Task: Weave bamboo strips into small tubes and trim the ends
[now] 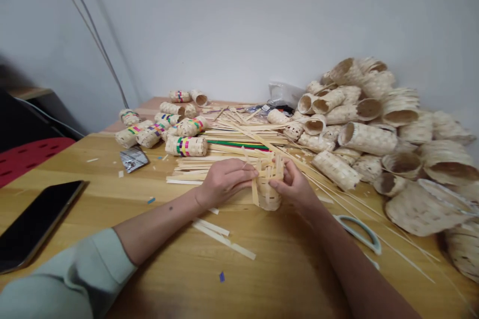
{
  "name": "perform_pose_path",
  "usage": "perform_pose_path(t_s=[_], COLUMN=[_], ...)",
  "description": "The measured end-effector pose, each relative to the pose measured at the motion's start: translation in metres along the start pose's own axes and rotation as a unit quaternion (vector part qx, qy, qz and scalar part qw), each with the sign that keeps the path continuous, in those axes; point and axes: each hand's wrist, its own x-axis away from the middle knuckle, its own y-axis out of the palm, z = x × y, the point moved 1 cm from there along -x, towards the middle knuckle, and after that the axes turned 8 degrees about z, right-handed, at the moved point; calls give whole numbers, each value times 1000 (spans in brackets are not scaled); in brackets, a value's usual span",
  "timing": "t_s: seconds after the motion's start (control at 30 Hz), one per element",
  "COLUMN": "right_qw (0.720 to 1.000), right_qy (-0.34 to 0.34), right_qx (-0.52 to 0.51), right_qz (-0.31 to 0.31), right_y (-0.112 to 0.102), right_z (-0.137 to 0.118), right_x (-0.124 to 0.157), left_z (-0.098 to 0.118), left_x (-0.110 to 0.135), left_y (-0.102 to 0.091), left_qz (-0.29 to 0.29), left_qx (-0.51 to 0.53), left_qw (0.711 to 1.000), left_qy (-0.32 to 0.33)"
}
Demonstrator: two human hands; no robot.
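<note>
A small woven basket [270, 190] of pale bamboo strips stands upright between my hands, just above or on the wooden table; which of the two I cannot tell. Strip ends stick up around its rim. My right hand [297, 186] grips its right side, the thumb on the front and the fingers behind. With fingertips pinched together, my left hand [229, 179] holds a bamboo strip [255, 191] that hangs down along the basket's left side. Flat bamboo strips [190, 165] lie on the table behind my left hand.
Many woven baskets [368, 138] are heaped at the right. Finished-looking ones with coloured bands [186, 146] lie at the back left. Scissors [361, 234] rest by my right forearm, a phone [37, 221] at the left edge. Cut strips [224, 239] and a foil packet [133, 159] lie about.
</note>
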Motion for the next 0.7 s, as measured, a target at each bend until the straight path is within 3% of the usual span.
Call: perform_pose_path(t_s=[0.17,0.37,0.5,0.6,0.7], right_qw=[1000,999,999,999,999], right_qy=[-9,-27,-44,-43,-40], right_qx=[-1,10,19,11,13], right_qz=[1,-17,-11,-6,1], right_y=[-3,0,1,1,3], right_z=[5,9,8,7,5], right_x=[-4,-5,-5,-6,-5], left_z=[-1,14,20,20,20], left_x=[-9,-19,-25,-25,-22], left_y=[-7,-6,-1,2,6], left_qz=[-32,-27,-67,-61,-33], left_qx=[-57,-130,-154,-157,-131], left_qw=[997,990,985,986,987], left_qy=[52,41,34,-1,-87])
